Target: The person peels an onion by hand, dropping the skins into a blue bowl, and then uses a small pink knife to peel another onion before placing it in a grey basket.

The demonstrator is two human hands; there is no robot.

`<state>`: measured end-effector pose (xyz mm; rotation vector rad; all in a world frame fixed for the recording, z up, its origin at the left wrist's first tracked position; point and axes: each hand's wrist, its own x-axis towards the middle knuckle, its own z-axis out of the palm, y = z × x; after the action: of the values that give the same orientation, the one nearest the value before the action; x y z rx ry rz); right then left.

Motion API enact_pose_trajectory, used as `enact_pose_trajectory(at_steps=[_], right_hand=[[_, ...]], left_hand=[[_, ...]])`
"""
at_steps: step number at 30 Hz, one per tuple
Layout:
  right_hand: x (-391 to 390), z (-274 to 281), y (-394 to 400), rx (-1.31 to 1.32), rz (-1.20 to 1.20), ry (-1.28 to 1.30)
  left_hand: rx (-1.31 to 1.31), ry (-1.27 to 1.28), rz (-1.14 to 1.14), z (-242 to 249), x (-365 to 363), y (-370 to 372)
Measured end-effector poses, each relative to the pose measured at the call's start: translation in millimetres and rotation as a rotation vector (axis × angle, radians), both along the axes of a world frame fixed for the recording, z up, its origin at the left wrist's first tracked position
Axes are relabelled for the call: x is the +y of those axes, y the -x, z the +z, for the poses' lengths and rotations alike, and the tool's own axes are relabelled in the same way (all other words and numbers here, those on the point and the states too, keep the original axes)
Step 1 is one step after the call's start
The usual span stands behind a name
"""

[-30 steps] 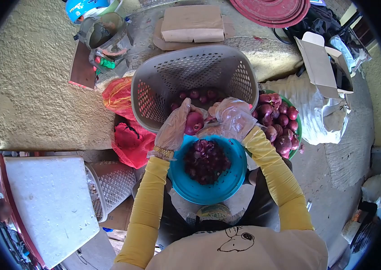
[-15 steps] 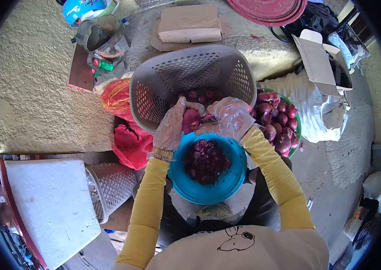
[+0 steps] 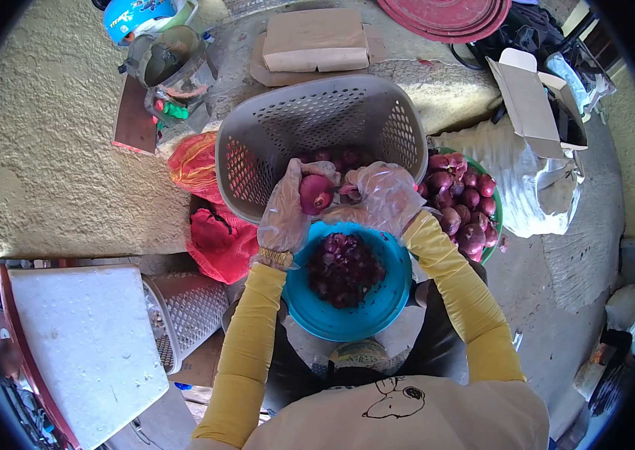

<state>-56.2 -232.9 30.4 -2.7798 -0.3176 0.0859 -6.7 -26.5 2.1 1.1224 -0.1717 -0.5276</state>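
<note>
My left hand (image 3: 285,208), in a clear plastic glove, is closed around a red onion (image 3: 316,195). My right hand (image 3: 386,196), gloved the same way, is closed beside it with the fingers turned toward the onion; whatever is between them is hard to make out. Both hands are over the near edge of a grey-brown perforated basket (image 3: 257,116), where several red onions (image 3: 349,157) lie at the bottom. Just below the hands is a blue basin (image 3: 298,304) with dark purple onion skins and scraps (image 3: 345,270) in it.
On the right stands a green basin (image 3: 496,229) heaped with red onions (image 3: 470,199). Red mesh sacks (image 3: 216,244) lie left of the basket, and a white board (image 3: 85,345) and a light basket (image 3: 193,315) are nearer. Behind are a cardboard box (image 3: 316,43) and a red lid (image 3: 445,15).
The onion in my left hand has turned and shifted slightly up and left, showing its end more. My right hand has barely moved.
</note>
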Motion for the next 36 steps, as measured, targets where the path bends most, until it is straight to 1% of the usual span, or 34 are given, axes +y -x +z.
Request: enact_pose_trajectory(at_steps=[2,4,5,6,7,8,9,11,12,14,15,17,21,23,24,26,27,29,31,32,33,34,35,36], right_hand=[[0.0,-3.9,2.2,-0.121,0.023,0.07],[0.3,-11.8,0.0,-0.127,0.016,0.039],[0.2,-13.7,-1.4,-0.135,0.009,0.008],[1.1,-8.6,-2.8,-0.136,0.009,0.009],[3.7,0.0,-3.2,-0.078,-0.017,0.044],[4.7,5.1,-3.8,-0.021,-0.043,0.08],[4.8,4.7,-3.1,-0.022,-0.043,0.08],[5.1,1.0,-0.1,-0.118,-0.087,0.028],[4.2,-2.7,-0.4,-0.12,-0.089,0.028],[3.3,-10.5,0.1,-0.219,-0.089,-0.024],[3.8,-8.2,-0.6,-0.22,-0.09,-0.024],[5.7,-1.0,-2.0,-0.112,-0.102,-0.021],[6.8,-4.3,-0.8,-0.088,-0.117,-0.042],[3.9,-17.2,0.0,-0.228,-0.105,-0.113],[4.8,-9.8,0.0,-0.229,-0.105,-0.113],[6.7,11.5,0.1,-0.045,-0.101,-0.192],[7.0,4.9,0.7,-0.045,-0.101,-0.193],[8.0,-13.8,2.8,-0.238,-0.114,-0.234],[11.2,-12.3,2.1,-0.235,-0.139,-0.244],[12.1,-10.9,2.1,-0.232,-0.164,-0.254],[11.6,-7.6,1.9,-0.232,-0.165,-0.254],[10.6,-2.4,1.0,-0.165,-0.193,-0.189],[9.9,2.0,0.4,-0.098,-0.221,-0.124],[9.3,5.2,0.3,-0.098,-0.222,-0.124]], left_hand=[[0.013,0.033,0.006,-0.6,-1.5,0.4],[0.114,0.137,0.024,1.2,-4.1,2.7],[0.113,0.137,0.022,0.5,-5.6,3.6],[0.086,0.151,0.025,-0.8,-6.9,4.4],[0.061,0.163,0.029,-2.5,-7.0,5.6],[0.06,0.164,0.03,-4.6,-7.1,5.0],[0.073,0.188,0.042,-6.8,-7.3,4.4],[0.085,0.211,0.052,-10.7,-7.5,3.8],[0.067,0.202,0.049,-10.4,-7.9,3.3],[0.051,0.192,0.047,-10.3,-7.2,4.3],[0.059,0.186,0.062,-7.0,-7.7,5.3],[0.068,0.182,0.078,-5.8,-8.7,6.2],[0.068,0.256,0.07,-6.2,-8.6,6.1],[0.057,0.27,0.066,-6.1,-9.1,6.1],[0.011,0.239,0.09,-6.1,-10.2,5.9],[-0.035,0.208,0.114,-4.2,-11.2,7.0],[0.002,0.204,0.131,-0.5,-11.4,8.6],[0.038,0.199,0.149,3.1,-11.3,9.1],[-0.042,0.168,0.154,4.0,-12.5,8.3],[-0.041,0.168,0.152,4.6,-13.6,8.0],[-0.138,0.143,0.147,5.2,-14.7,7.7],[-0.235,0.118,0.141,5.7,-15.1,7.3],[-0.236,0.118,0.14,6.1,-14.4,6.6],[-0.087,0.215,0.119,6.5,-12.8,5.7]])
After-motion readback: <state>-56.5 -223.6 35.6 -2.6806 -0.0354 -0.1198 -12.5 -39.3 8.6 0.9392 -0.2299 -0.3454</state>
